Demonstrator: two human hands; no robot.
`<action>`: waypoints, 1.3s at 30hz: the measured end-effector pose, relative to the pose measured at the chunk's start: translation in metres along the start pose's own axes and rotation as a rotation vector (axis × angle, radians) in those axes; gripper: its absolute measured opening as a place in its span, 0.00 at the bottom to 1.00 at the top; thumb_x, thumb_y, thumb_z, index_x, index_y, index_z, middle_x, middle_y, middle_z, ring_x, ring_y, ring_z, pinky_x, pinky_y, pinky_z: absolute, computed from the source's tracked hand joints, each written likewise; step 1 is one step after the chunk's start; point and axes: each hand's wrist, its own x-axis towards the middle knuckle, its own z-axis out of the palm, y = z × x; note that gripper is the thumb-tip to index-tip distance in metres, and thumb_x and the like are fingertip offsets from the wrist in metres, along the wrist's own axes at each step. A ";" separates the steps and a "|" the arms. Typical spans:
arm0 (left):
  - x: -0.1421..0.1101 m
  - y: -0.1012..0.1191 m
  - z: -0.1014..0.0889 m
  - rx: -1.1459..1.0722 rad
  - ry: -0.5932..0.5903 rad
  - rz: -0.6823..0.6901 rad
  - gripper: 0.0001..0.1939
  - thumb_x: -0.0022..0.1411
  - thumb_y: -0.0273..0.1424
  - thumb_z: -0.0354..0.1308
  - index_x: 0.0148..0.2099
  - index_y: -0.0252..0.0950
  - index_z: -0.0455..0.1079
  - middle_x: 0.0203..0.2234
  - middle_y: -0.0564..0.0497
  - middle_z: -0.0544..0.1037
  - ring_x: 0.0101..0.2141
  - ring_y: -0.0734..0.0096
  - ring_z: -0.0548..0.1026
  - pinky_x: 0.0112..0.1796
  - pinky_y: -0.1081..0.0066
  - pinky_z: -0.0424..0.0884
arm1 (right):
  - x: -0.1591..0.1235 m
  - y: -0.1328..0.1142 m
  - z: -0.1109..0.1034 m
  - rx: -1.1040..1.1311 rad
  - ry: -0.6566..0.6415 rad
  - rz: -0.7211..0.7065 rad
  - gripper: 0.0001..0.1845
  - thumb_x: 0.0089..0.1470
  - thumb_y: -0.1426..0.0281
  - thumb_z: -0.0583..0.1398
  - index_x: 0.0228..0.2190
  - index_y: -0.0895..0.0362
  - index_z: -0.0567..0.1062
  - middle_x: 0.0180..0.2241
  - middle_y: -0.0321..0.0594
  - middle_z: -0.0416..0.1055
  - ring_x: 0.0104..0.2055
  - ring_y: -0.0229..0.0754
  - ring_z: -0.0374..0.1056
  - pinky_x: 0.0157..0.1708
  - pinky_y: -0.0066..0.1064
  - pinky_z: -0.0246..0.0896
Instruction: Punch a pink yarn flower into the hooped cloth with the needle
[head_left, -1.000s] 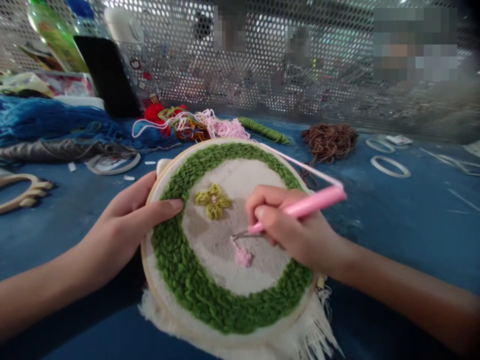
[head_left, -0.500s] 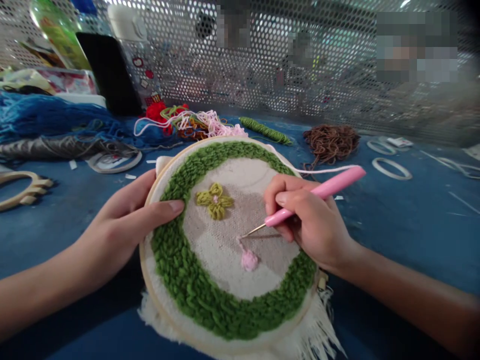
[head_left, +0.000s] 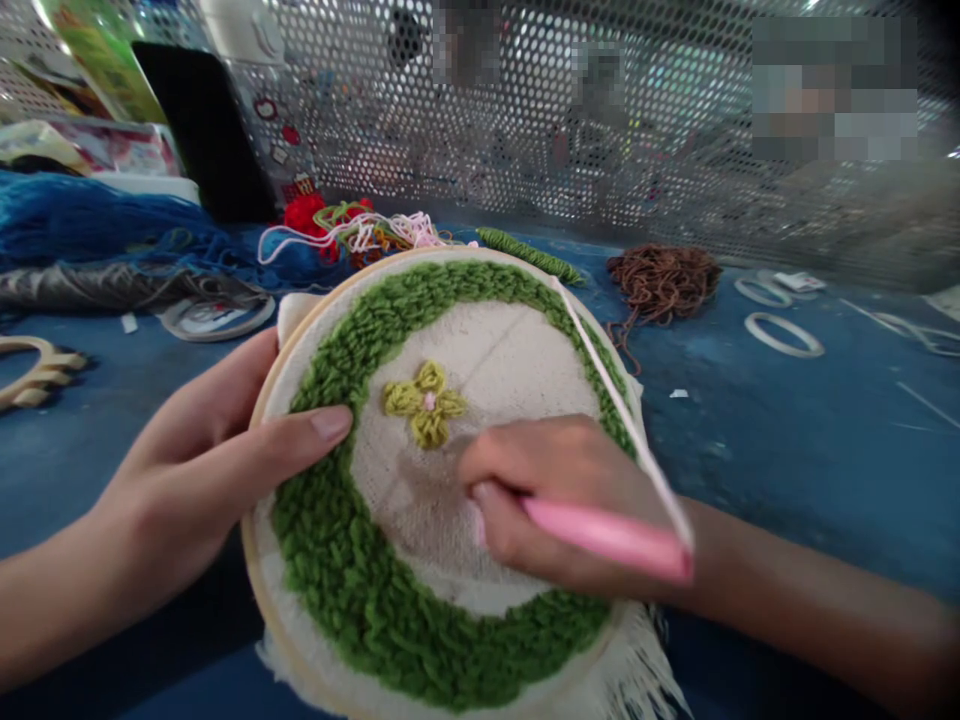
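Observation:
My left hand (head_left: 202, 480) grips the left rim of a round embroidery hoop (head_left: 259, 560), its thumb on the front and its fingers behind. Stretched cloth (head_left: 495, 350) in the hoop carries a ring of green yarn loops (head_left: 322, 570) and a small yellow-green flower (head_left: 429, 402). Low over the cloth's middle, my right hand (head_left: 555, 490) is closed around a pink punch needle (head_left: 607, 535). Its tip is hidden behind my fingers. Pale pink yarn (head_left: 630, 420) runs from the handle's end up to the hoop's top edge. Most of the pink stitched knot is covered by my hand.
Behind the hoop lie tangled yarns (head_left: 360, 225), a green yarn bundle (head_left: 525, 252) and brown yarn (head_left: 664, 282). Blue yarn (head_left: 90, 225), a phone (head_left: 206, 130) and bottles (head_left: 247, 40) stand or lie at left. A perforated metal panel (head_left: 510, 150) borders the blue table (head_left: 810, 440).
My right hand has moved left and down over the cloth, and the needle's handle now points lower right instead of upper right. The hoop has shifted slightly left and tilted up.

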 end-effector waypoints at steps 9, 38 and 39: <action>0.009 -0.007 -0.001 -0.074 -0.067 0.014 0.34 0.45 0.24 0.61 0.55 0.52 0.70 0.38 0.55 0.83 0.36 0.49 0.81 0.22 0.68 0.79 | 0.000 0.008 -0.005 0.541 0.324 0.230 0.12 0.50 0.76 0.51 0.19 0.56 0.68 0.14 0.31 0.60 0.13 0.30 0.53 0.12 0.23 0.43; 0.012 -0.013 -0.010 -0.125 -0.155 0.100 0.32 0.47 0.23 0.62 0.56 0.47 0.69 0.38 0.53 0.83 0.34 0.51 0.82 0.24 0.63 0.80 | -0.001 0.006 -0.004 0.565 0.288 0.261 0.12 0.50 0.76 0.51 0.18 0.57 0.67 0.12 0.29 0.58 0.13 0.28 0.50 0.12 0.20 0.40; 0.011 -0.013 -0.009 -0.128 -0.147 0.112 0.32 0.47 0.24 0.63 0.55 0.47 0.70 0.38 0.54 0.83 0.34 0.51 0.82 0.22 0.65 0.80 | -0.001 0.003 -0.003 0.520 0.253 0.252 0.12 0.50 0.76 0.51 0.19 0.57 0.67 0.13 0.29 0.59 0.13 0.28 0.50 0.12 0.20 0.41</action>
